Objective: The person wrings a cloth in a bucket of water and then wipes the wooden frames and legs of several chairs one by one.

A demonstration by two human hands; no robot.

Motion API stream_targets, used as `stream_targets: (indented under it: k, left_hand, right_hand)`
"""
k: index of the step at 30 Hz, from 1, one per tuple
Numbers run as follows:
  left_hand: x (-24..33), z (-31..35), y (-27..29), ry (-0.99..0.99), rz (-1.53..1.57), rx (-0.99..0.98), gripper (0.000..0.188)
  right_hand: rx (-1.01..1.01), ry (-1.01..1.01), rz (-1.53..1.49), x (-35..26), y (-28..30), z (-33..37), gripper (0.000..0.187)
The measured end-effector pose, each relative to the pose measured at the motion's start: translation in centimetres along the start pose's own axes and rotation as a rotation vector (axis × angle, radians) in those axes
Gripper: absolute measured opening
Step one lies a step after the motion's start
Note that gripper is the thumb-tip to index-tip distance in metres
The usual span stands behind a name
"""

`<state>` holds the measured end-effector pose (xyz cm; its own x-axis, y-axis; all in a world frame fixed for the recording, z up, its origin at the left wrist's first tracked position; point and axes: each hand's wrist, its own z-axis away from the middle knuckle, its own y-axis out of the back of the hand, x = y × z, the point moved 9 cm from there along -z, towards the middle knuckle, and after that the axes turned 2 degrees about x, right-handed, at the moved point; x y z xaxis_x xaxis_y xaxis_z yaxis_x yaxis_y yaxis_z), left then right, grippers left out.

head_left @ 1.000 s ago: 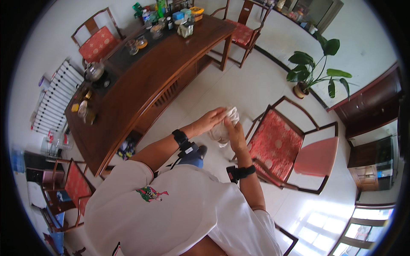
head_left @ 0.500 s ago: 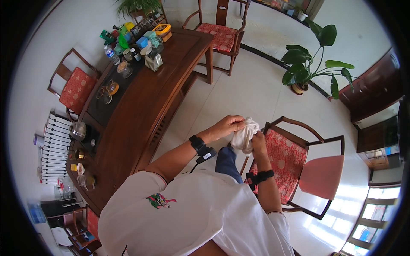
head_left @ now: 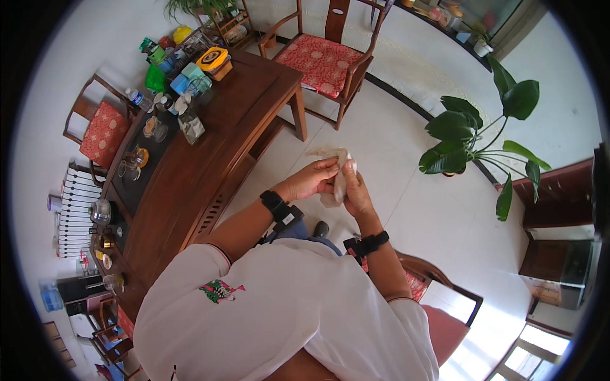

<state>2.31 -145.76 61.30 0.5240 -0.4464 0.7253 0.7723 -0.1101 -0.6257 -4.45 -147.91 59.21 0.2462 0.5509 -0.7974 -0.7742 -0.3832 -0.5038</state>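
Note:
A crumpled off-white cloth is held in front of my body, above the floor. My left hand is closed on its left side, with thumb and fingers pinching the fabric. My right hand grips it from the right, thumb pointing up. A thin flap of the cloth sticks out above the fingers, and its lower end hangs between the hands. Part of the cloth is hidden by the fingers. Both wrists wear black straps with small devices.
A long dark wooden table runs along my left, with jars, bottles and boxes at its far end. Beyond stands a wooden chair with a red cushion. A large potted plant is at right. Another red-seated chair is close beside me.
My hands and the cloth have moved up and left, away from the near chair, which now sits lower in view. The bunched cloth looks narrower, with a flap extending above.

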Motion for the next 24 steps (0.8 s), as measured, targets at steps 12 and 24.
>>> stream_targets:
  k: [12,24]
  left_hand:
    - [11.7,-17.6,11.9,-0.039,-0.564,0.11,0.023]
    - [20.0,-36.6,14.5,-0.177,-0.73,0.028,0.021]
  right_hand:
    - [0.09,0.012,0.203,-8.9,8.6,-18.7,0.034]
    - [0.174,0.02,0.113,-20.0,13.6,-34.4,0.041]
